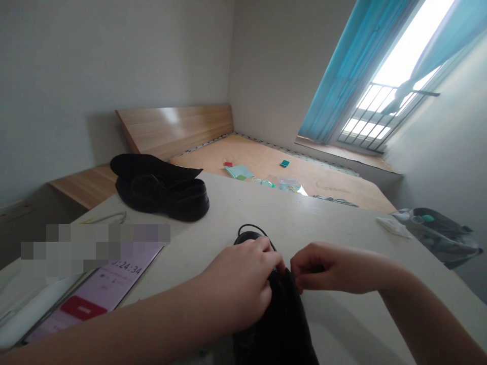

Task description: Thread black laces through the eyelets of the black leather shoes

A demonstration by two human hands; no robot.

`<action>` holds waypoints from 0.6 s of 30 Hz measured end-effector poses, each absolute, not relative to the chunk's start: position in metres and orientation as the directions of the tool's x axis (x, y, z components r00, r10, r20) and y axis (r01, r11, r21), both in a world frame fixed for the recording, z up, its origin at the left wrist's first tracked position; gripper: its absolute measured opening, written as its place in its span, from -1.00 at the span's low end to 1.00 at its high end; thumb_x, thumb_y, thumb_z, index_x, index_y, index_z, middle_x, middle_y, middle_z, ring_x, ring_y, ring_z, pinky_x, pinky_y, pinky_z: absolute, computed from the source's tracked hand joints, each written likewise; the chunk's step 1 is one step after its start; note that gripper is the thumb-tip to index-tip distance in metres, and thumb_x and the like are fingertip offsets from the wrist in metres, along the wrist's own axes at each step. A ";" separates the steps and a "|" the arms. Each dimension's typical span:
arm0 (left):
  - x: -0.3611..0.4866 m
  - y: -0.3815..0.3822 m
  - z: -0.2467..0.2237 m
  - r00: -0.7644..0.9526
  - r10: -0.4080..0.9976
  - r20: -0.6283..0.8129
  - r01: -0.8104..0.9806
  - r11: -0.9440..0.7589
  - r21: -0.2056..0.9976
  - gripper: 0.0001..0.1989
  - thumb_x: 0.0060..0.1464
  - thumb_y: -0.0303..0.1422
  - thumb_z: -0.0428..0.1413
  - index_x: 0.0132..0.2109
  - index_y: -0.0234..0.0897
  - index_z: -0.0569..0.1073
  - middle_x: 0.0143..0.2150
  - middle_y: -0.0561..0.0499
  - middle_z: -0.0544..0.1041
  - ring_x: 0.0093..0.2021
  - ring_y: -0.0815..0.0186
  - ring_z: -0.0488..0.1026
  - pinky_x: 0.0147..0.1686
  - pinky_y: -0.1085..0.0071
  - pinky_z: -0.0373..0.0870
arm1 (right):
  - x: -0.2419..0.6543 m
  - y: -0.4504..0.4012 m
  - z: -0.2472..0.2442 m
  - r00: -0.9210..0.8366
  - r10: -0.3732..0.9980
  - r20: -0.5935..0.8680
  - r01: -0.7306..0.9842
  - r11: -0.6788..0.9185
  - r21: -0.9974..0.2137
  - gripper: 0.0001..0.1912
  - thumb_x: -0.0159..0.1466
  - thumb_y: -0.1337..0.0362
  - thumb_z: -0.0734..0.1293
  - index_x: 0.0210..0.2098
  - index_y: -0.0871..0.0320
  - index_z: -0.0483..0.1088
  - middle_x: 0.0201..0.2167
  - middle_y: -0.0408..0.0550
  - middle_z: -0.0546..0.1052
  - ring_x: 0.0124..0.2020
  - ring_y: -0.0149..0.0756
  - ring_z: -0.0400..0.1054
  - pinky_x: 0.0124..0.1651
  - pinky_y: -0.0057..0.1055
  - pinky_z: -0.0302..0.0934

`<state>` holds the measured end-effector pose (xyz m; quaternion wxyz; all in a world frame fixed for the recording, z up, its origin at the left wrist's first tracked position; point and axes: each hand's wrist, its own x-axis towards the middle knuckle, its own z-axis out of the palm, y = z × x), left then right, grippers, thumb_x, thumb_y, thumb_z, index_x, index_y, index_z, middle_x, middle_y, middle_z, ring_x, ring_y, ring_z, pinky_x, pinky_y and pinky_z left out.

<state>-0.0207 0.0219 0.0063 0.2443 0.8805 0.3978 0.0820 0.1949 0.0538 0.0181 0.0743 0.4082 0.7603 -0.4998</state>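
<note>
Left hand (245, 281) gripping black shoe (283, 322), maybe steadying it; right hand (330, 266) curling fingers narrow beside it, can't tell if holding anything.

Slim bare forearms (152, 313), smooth bare hands (243, 279), slender fingers (303, 256)

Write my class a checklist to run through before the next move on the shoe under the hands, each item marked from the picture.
1. Left hand on the near shoe: ok.
2. Right hand gripping something: cannot tell; its fingertips are hidden.
3. Thin black loop tucked in: not ok; it sticks out past the shoe's far end.
4. Other shoe apart from both hands: ok.
5. Phone untouched by the left forearm: cannot tell.
</note>
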 end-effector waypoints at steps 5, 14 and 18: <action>-0.019 0.024 0.004 0.654 0.756 -0.026 0.663 -0.556 0.502 -0.79 0.05 -0.43 0.06 -0.17 -0.15 0.51 -0.13 0.02 0.45 -0.17 0.16 0.48 -0.20 0.20 0.47 | 0.192 0.053 0.015 -0.649 0.524 -0.551 0.692 0.106 -0.714 -0.79 0.27 0.23 0.28 -0.45 0.21 0.33 -0.60 -0.25 0.27 -0.55 -0.50 0.09 -0.48 -0.52 0.00; -0.015 0.016 0.003 0.683 0.717 0.141 0.633 -0.677 0.377 -0.87 0.20 -0.43 -0.01 -0.28 -0.25 0.43 -0.26 0.02 0.48 -0.29 0.22 0.44 -0.38 0.34 0.35 | 0.193 0.057 0.012 -0.629 0.556 -0.544 0.694 0.085 -0.715 -0.79 0.23 0.18 0.32 -0.44 0.19 0.34 -0.54 -0.17 0.38 -0.52 -0.44 0.19 -0.47 -0.49 0.09; -0.020 0.019 0.013 0.627 0.746 0.222 0.632 -0.655 0.414 -0.85 0.26 -0.40 -0.06 -0.23 -0.25 0.38 -0.22 -0.01 0.46 -0.26 0.21 0.43 -0.32 0.29 0.34 | 0.194 0.053 0.022 -0.655 0.703 -0.279 0.569 0.214 -0.794 -0.67 0.33 0.02 0.24 -0.17 0.17 0.42 -0.22 -0.05 0.46 -0.21 -0.30 0.29 -0.08 -0.33 0.20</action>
